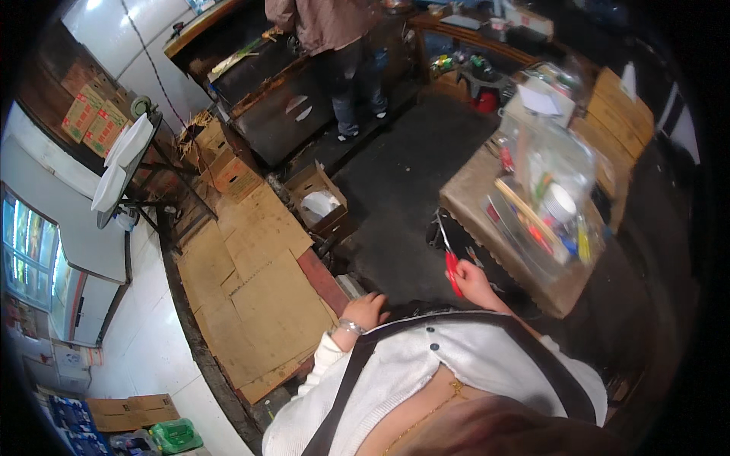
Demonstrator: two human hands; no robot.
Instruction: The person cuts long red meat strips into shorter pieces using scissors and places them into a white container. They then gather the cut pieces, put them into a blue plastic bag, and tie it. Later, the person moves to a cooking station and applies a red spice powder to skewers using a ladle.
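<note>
My right hand (474, 284) is closed around the red handles of a pair of scissors (452, 267). Their silver blades point away from me, over the dark floor beside a cloth-covered table. My left hand (365, 310), with a bracelet at the wrist, is held in front of my waist, by the edge of the cardboard-covered surface. Its fingers are slightly apart and bent, and I see nothing in them. Clear plastic bags (559, 163), a white cup or roll (559, 201) and colourful small items lie on the table (475, 186) to the right.
A person (334, 45) stands at a dark counter (277, 114) at the back. Flattened cardboard (262, 304) covers a low surface to my left. An open carton (315, 197) stands beyond it. White basins (129, 144) rest on a stand at left. Crowded shelves (487, 38) line the far right.
</note>
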